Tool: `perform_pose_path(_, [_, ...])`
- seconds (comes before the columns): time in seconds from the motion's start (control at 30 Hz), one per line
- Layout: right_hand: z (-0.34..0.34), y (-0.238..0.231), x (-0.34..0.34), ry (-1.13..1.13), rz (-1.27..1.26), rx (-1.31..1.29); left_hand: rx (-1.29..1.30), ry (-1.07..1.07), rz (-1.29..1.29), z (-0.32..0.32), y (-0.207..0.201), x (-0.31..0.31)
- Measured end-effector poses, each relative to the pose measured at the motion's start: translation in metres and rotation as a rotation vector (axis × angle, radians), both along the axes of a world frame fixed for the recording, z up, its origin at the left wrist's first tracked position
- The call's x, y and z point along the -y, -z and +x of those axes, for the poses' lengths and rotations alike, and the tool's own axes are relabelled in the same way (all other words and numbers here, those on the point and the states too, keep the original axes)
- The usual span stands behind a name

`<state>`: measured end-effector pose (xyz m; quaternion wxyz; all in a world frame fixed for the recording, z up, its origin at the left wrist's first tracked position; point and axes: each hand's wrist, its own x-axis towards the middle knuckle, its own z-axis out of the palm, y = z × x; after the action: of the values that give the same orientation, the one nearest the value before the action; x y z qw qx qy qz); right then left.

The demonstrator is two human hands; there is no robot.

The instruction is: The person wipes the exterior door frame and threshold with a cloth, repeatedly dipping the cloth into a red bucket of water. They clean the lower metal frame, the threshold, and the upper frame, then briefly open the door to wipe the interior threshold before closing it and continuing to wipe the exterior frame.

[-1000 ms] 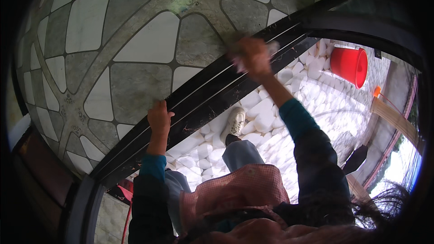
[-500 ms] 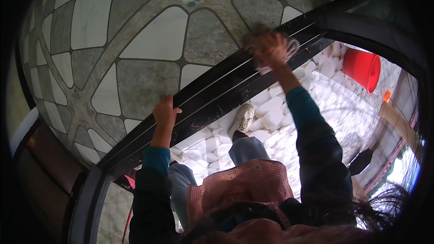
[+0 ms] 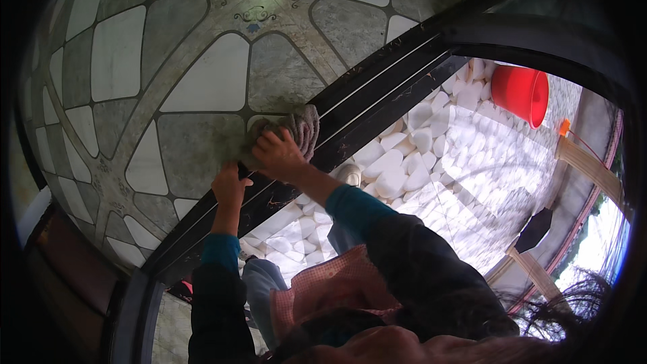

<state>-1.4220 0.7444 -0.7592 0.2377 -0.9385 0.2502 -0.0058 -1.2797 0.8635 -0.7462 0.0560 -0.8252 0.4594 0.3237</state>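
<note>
A black sliding-door track point(image 3: 367, 98) with thin pale rails runs diagonally from lower left to upper right. My right hand point(image 3: 280, 156) presses a crumpled grey-brown cloth point(image 3: 305, 129) onto its inner edge, beside the floor tiles. The fingers are bent over the cloth. Just to the lower left, my left hand point(image 3: 229, 189) rests at the same edge of the track. Its fingers curl over the edge and are partly hidden, with the thumb pointing toward the right hand. The two hands are close together but apart.
Patterned grey and white floor tiles point(image 3: 202, 81) lie beyond the track. On my side are white pebbles point(image 3: 394, 175) and my pale shoe point(image 3: 350, 174). A red bucket point(image 3: 517, 94) stands at the right, near a black angular object point(image 3: 534, 230). A dark door frame point(image 3: 138, 296) is at lower left.
My right hand has swept the cloth along the track from upper right down toward my left hand. The left hand stays at the track edge. The view has shifted slightly.
</note>
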Motion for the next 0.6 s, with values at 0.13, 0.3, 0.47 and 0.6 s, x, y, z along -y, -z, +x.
perform_pose_path(0.13, [-0.077,0.013,0.093,-0.054,-0.181,-0.084,-0.013,0.005,0.062,0.003,0.005,0.0])
perform_pose_path(0.3, [-0.177,0.019,0.251,0.315,-0.334,-0.179,-0.025,0.032,0.032,0.005,0.006,-0.001])
perform_pose_path(0.47, [-0.208,0.035,0.348,0.548,-0.487,-0.219,0.021,0.019,0.091,0.003,0.006,0.002])
perform_pose_path(0.6, [-0.195,0.03,0.324,0.709,-0.421,-0.226,-0.003,0.055,0.021,0.003,0.005,0.001])
